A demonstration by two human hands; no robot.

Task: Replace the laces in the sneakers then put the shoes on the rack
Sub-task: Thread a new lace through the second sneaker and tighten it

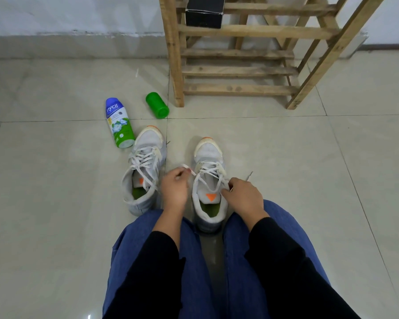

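The person's left hand [173, 188] has its fingers curled and pinches the free end of a white lace [186, 167], lifted just beyond the knuckles. The right hand [243, 195] is curled too, and its thumb and fingertips pinch the same lace at the top eyelets. Between the two hands a white sneaker [209, 153] stands upright on the tiled floor [55, 180], its toe pointing away and its heel between the person's blue-jeaned knees [194, 261]. The second sneaker [148, 143] stands just outside the left hand, laced and slightly angled. Ahead of it and further to the left, a Nycil powder bottle [119, 124] lies on its side, touching the second sneaker's toe, and a green plastic container [157, 105] lies beyond that. Well ahead of the right hand stands a wooden slatted rack [237, 71] with a black box [204, 16] on an upper shelf.
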